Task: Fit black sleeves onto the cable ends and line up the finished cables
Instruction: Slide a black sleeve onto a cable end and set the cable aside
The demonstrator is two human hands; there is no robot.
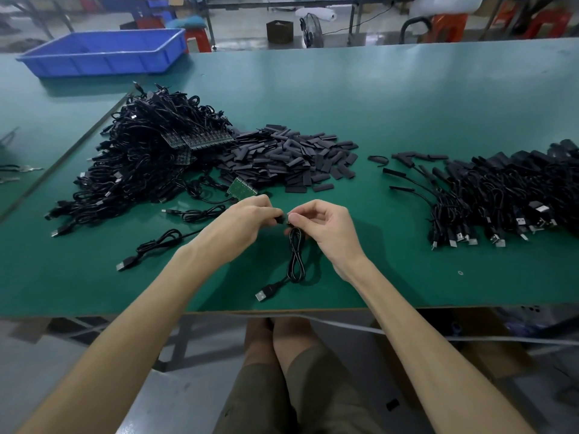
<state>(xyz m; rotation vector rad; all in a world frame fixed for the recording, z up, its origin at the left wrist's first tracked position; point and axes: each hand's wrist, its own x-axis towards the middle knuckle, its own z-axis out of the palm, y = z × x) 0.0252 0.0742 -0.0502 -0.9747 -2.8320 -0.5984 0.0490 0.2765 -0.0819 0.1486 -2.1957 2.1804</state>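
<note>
Over the middle of the green table, my left hand (247, 219) pinches a short black sleeve (281, 219) at its fingertips. My right hand (326, 225) pinches the end of a black coiled cable (296, 261), right against the sleeve. The cable hangs down to the table and its USB plug (264, 292) lies near the front edge. A heap of loose black sleeves (288, 158) lies behind my hands. A large pile of unsleeved cables (147, 151) sits at the left. Sleeved cables (501, 195) lie lined up at the right.
A blue plastic bin (103, 53) stands at the far left of the table (407, 98). Two loose cables (156, 245) lie left of my hands. A small green circuit board (242, 189) lies just behind my left hand. Stools and a fan stand beyond the table.
</note>
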